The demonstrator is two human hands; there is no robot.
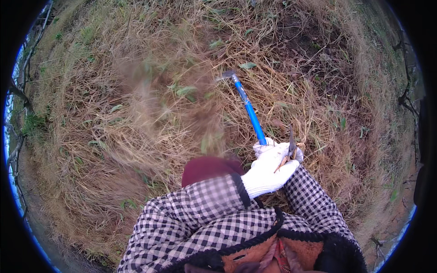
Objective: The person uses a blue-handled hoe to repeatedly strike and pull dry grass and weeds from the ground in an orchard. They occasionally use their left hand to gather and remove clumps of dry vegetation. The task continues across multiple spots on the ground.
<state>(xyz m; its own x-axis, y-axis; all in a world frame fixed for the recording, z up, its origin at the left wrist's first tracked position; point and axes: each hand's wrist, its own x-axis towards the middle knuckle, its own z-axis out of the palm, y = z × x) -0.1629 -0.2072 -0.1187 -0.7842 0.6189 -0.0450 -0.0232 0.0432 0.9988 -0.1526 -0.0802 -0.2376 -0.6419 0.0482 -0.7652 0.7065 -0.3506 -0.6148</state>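
My right hand [262, 148], in a white knit glove, grips the lower end of a blue-handled hoe [252, 114]. Its short metal head [228, 74] is set crosswise to the handle and lies over the dry grass. Across the right hand, and partly hiding it, reaches my left hand [268, 172], also in a white glove. Brown dry plant pieces [285, 161] sit between the left thumb and fingers, and a dark, thin piece [292, 138] sticks up beside them. How the right fingers wrap the handle is mostly hidden.
Matted dry grass [146, 126] with scattered green leaves [186, 90] covers the ground. Darker soil [304, 36] shows at the upper right. Bare branches [25, 65] stand along the left rim. Maroon cloth [208, 170] shows by my left sleeve. Blurred stalks are left of the hoe.
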